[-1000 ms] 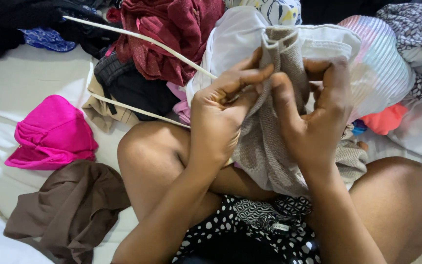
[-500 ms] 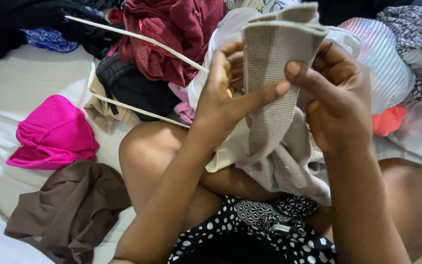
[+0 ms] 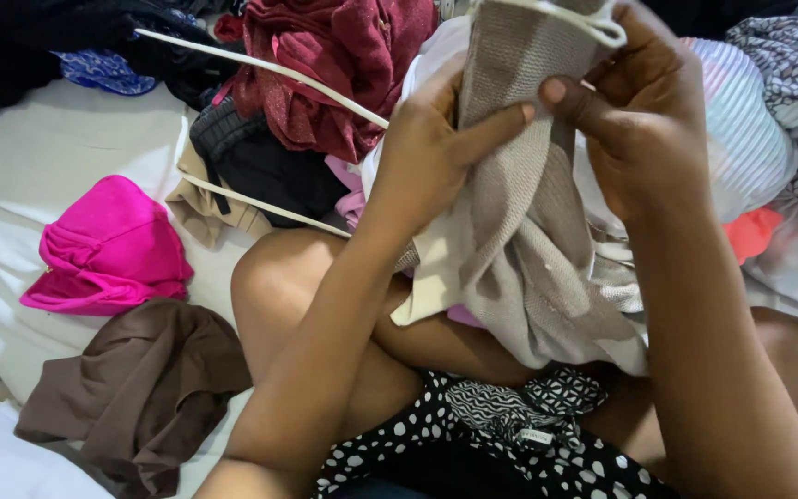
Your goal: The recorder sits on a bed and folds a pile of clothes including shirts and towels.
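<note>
A beige knitted garment [image 3: 528,240] hangs in front of me, held up by both hands near its top edge. My left hand [image 3: 436,148] grips its left side, thumb stretched across the front. My right hand [image 3: 644,120] pinches the right side close to a white cord at the top. The cloth's lower part drapes over my lap, above a black-and-white dotted fabric [image 3: 473,434]. My bare knees show on both sides.
On the white bed sheet [image 3: 39,176] lie a bright pink garment [image 3: 108,249] and a brown garment [image 3: 140,388] at the left. A heap of clothes fills the back: dark red [image 3: 325,65], black [image 3: 260,166], pastel striped [image 3: 741,129], coral [image 3: 750,231].
Both hands have lifted the beige knit higher, from a bunch in front of me to a hanging length. The right hand has moved up to the top edge.
</note>
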